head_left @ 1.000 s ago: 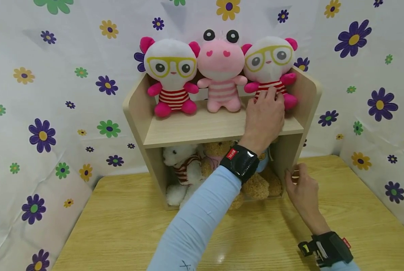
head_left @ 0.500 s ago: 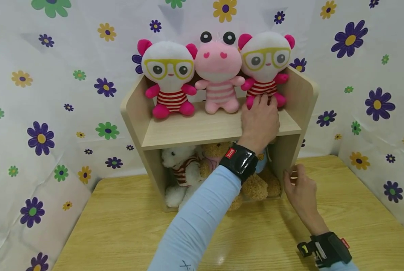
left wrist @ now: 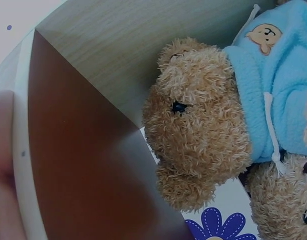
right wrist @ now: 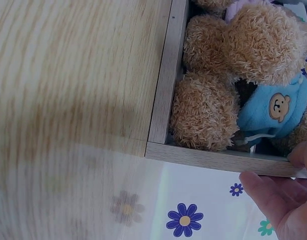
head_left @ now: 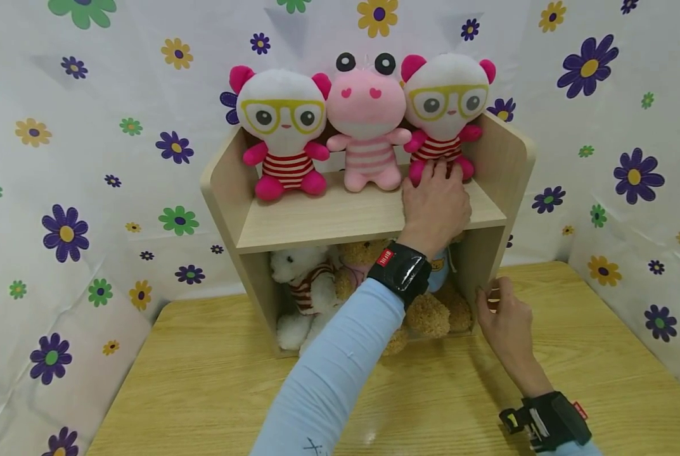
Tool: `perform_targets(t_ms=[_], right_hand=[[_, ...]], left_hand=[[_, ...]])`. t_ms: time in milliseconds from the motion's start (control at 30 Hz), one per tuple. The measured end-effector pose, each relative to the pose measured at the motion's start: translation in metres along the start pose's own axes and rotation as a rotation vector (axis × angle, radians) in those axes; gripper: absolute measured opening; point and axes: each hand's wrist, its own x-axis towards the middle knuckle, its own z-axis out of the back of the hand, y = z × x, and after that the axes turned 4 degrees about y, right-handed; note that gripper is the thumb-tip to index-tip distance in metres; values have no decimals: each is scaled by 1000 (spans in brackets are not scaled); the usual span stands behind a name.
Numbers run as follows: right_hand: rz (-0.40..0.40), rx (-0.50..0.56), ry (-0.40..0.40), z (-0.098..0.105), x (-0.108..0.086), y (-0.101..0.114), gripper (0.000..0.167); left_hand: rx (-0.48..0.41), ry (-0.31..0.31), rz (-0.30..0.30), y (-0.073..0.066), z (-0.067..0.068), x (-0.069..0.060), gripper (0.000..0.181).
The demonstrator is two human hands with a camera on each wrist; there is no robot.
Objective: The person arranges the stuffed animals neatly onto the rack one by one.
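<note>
My left hand (head_left: 438, 204) reaches over the upper board of a small wooden shelf (head_left: 317, 221). Its fingers touch the lower body of a white-and-pink panda plush (head_left: 450, 73) with yellow glasses, which sits upright at the right end. Beside it sit a pink striped hippo-like plush (head_left: 369, 120) and a matching panda plush (head_left: 285, 120). In the left wrist view only a sliver of that hand (left wrist: 2, 165) shows, outside the board's edge. My right hand (head_left: 509, 323) grips the shelf's right side panel low down, the thumb at its front edge and the fingers outside, as the right wrist view shows.
Below, the compartment holds a white plush dog (head_left: 300, 266) in a striped shirt and brown teddy bears, one bear (left wrist: 198, 110) in a blue hoodie. The shelf stands on a wooden table (head_left: 214, 380) against a flower-patterned backdrop (head_left: 111, 202).
The right panda plush has gone from leaning to sitting straighter and slightly left. My left fingers have slid lower on it. My right hand stays on the side panel.
</note>
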Motion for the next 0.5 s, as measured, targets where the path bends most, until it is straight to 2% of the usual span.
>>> perform_targets(t_ms=[300, 500], right_hand=[[8, 4, -1, 1, 2, 1, 17], [12, 1, -1, 1, 1, 1, 17]], left_hand=[[-2, -18, -26, 2, 0, -1, 40], [24, -197, -70, 7, -3, -14, 33]])
